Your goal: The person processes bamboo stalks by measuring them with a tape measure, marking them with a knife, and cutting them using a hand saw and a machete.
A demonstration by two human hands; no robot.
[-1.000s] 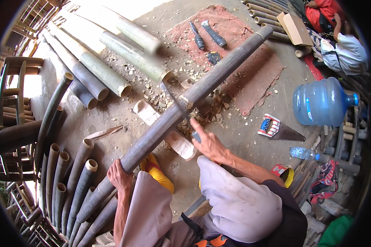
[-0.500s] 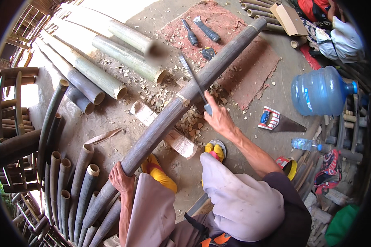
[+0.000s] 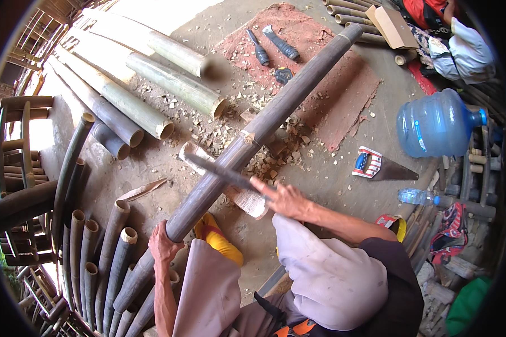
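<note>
A long dark bamboo pole (image 3: pixel 287 104) slants across the view from lower left to upper right. My left hand (image 3: pixel 163 241) is wrapped round its lower part. My right hand (image 3: pixel 285 201) grips a long-bladed knife (image 3: pixel 213 167), blurred by motion, whose blade lies across the pole below a pale, scraped node (image 3: pixel 247 136). Under the pole is a pale, rough-cut wooden piece (image 3: pixel 252 203), partly hidden by it. My foot in a yellow sock (image 3: pixel 222 247) is close beside the pole.
Cut bamboo poles (image 3: pixel 174 84) lie at the upper left; shorter ones (image 3: pixel 98 247) stand lower left. Bamboo chips litter the floor. Tools (image 3: pixel 281 42) rest on a red mat (image 3: pixel 348 95). To the right are a handsaw (image 3: pixel 382 165) and blue water jug (image 3: pixel 433 124). Another person (image 3: pixel 469 50) sits upper right.
My right hand and the knife have moved down along the pole toward me, from above the node to below it. My left hand keeps its hold and the pole has barely shifted.
</note>
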